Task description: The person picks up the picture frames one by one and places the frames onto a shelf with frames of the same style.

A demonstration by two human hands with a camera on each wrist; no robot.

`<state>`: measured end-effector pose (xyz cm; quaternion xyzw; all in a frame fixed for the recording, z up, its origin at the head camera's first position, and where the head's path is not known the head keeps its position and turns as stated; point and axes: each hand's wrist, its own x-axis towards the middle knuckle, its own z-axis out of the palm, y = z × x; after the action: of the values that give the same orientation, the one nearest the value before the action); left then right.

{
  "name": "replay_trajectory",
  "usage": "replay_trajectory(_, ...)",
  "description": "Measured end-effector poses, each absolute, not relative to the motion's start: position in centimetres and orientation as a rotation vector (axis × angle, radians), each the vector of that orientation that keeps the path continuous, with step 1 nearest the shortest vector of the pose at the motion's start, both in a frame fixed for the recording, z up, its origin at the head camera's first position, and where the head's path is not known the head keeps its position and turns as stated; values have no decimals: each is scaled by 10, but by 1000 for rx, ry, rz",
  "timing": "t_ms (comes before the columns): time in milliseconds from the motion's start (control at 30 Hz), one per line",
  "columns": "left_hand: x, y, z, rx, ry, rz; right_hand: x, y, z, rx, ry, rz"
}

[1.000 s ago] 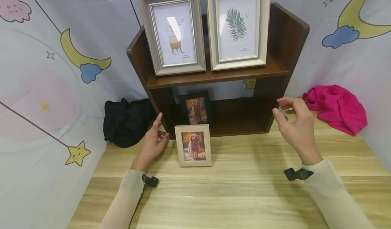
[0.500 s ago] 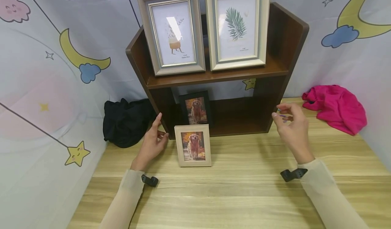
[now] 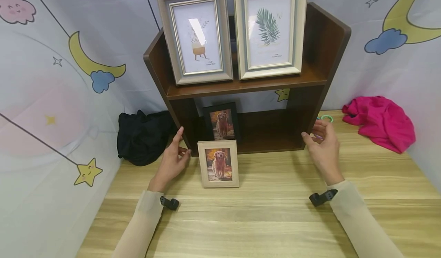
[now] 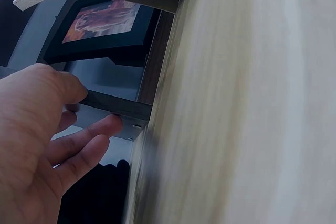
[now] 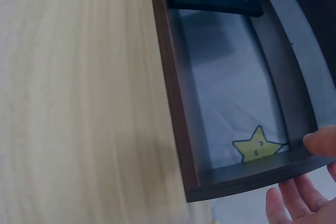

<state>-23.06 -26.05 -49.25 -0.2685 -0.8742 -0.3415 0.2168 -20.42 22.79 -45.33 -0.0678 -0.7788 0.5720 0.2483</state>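
Note:
A dark brown two-tier wooden shelf [image 3: 272, 145] stands on the table between both hands. My left hand [image 3: 171, 161] grips the lower front edge of its left side panel. In the left wrist view the thumb [image 4: 73, 88] lies on one face and the fingers bend toward the other. My right hand [image 3: 324, 147] holds the right panel, thumb at the front edge and fingers outside, as the right wrist view shows. On the lower tier a black photo frame [image 3: 235, 122] with a dog picture leans upright. A pale wood frame [image 3: 201, 173] with a similar picture stands before the shelf.
Two larger frames, a plant print [image 3: 198, 51] and a leaf print [image 3: 267, 28], stand on the upper tier. Black cloth [image 3: 141, 139] lies left of the shelf, pink cloth [image 3: 382, 122] right. A green ring [image 3: 326, 118] lies behind the right hand. Printed fabric walls surround the table.
My right hand has moved left onto the shelf's right panel, uncovering a green ring behind it. The left hand, shelf and frames have stayed in place.

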Motion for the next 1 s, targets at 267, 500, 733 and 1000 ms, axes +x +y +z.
replay_trajectory(267, -230, -260, -492, -725, -2451, -966, -203, 229, -469, -140, -2051, 1578)
replay_trajectory(500, -231, -261, -492, -745, -2432, -965, -203, 228, -474, -122, -1989, 1584)
replay_trajectory(733, -231, -260, -493, -726, -2436, -969, -208, 230, -481, -63, -1944, 1604)
replay_trajectory(1000, -225, -255, -486, -725, -2396, -1003, -209, 232, -485, -60, -1944, 1601)
